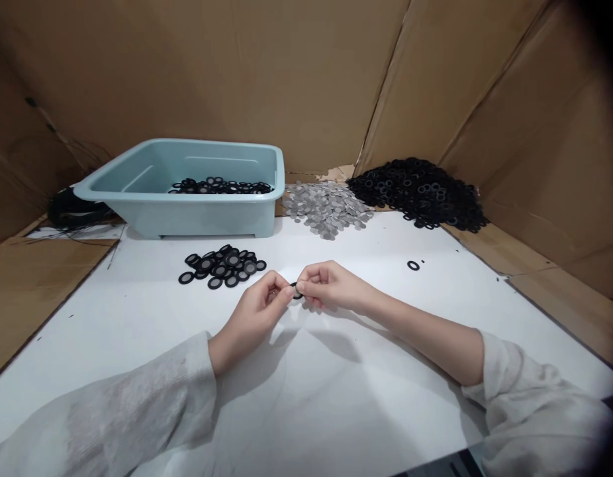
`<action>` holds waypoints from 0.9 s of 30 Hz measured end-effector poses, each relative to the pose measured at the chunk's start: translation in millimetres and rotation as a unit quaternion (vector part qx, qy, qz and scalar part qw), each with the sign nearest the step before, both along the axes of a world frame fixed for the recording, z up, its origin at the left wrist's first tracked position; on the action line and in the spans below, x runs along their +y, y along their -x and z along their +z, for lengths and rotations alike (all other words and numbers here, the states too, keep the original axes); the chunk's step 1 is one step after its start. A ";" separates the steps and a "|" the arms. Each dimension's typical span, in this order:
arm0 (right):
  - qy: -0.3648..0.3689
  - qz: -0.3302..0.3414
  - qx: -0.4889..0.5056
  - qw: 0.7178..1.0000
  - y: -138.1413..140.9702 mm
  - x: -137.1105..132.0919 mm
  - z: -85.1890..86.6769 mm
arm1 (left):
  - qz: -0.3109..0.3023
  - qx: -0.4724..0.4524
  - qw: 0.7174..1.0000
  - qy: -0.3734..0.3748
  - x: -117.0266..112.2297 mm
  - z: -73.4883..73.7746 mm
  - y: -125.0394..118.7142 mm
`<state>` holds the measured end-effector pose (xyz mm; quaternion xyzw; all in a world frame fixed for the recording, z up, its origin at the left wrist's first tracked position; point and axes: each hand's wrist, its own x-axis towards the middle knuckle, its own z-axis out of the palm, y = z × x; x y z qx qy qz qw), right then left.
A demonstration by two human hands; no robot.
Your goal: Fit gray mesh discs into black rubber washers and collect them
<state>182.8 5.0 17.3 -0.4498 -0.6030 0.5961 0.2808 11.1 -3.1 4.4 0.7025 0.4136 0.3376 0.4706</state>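
Note:
Between my two hands, above the white table, is a black rubber ring (297, 295) with a grey disc in its middle. My left hand (261, 301) pinches its left side between thumb and fingers. On the opposite side, my right hand (328, 286) grips it with the thumb on top, so part of the ring is hidden. Just beyond my left hand lies a small pile of black rings with grey discs (224, 265). A single black ring (413, 265) lies by itself on the table to the right of my right hand.
A light blue plastic tub (212, 215) at the back left holds many similar ringed discs. Behind my hands spreads a heap of loose grey discs (329, 205), with a large mound of black rings (420, 189) to its right. Cardboard walls (227, 73) enclose the white table (306, 404).

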 end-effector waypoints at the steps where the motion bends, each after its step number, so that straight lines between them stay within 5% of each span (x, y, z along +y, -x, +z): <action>1: 0.019 0.012 0.006 1.000 -1.0 1.1 -0.8 | -0.005 0.011 1.000 -0.008 0.7 -1.6 0.7; 8: 0.065 0.021 0.040 0.997 1.7 -0.6 0.8 | -0.002 0.049 0.998 -0.032 3.6 -5.1 0.1; 17: -0.046 0.040 -0.017 0.998 4.1 -5.8 -0.9 | -0.035 -0.002 0.999 0.025 1.8 0.7 -1.0; 22: -0.088 -0.003 -0.041 0.995 3.3 -6.3 5.2 | -0.005 -0.006 1.000 -0.014 1.6 4.7 -1.1; 27: -0.015 -0.004 -0.020 1.000 0.7 -1.4 3.3 | -0.009 0.027 0.999 -0.029 2.3 0.6 0.3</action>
